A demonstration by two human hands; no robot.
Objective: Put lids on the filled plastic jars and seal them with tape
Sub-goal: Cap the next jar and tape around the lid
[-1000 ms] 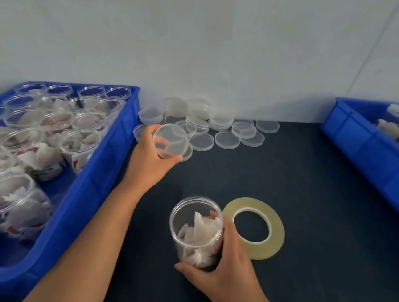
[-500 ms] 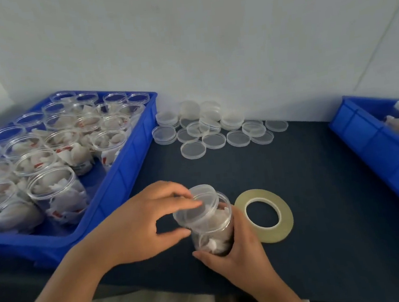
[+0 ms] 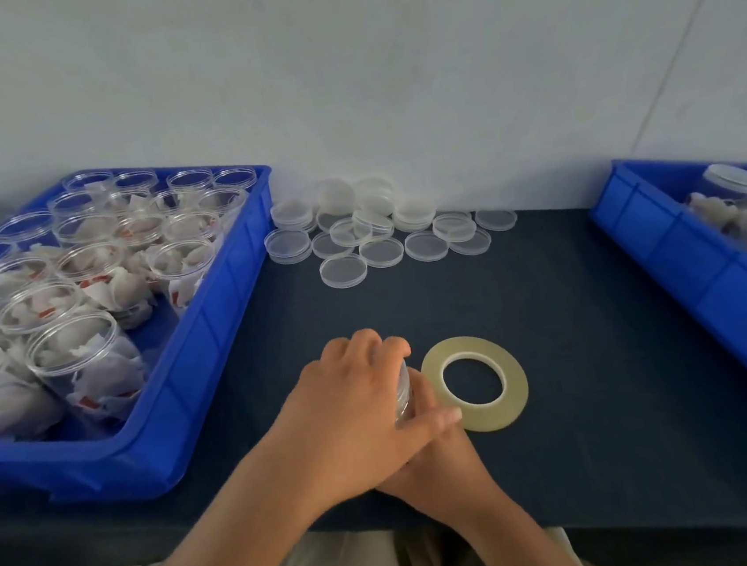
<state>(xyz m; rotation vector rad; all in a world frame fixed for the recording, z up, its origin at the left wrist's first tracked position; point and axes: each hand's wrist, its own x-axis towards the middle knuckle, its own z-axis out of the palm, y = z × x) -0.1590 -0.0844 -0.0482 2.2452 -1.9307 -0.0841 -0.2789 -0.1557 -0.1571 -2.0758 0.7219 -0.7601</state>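
Left hand (image 3: pixel 353 418) curled over top of jar (image 3: pixel 403 395), near centre of surface (image 3: pixel 549 310); jar mouth hidden under palm. Right hand (image 3: pixel 441 464) beneath, mostly covered, seemingly gripping jar's lower body. Tape roll (image 3: pixel 474 383) flat, just right of jar. Loose lids (image 3: pixel 380 236) far centre. Blue crate (image 3: pixel 210 327) of open filled jars at left.

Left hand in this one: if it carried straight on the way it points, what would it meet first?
Probably the tape roll, lying flat just right of the jar that the left hand covers. Height is hard to judge, so the hand might pass over the roll.
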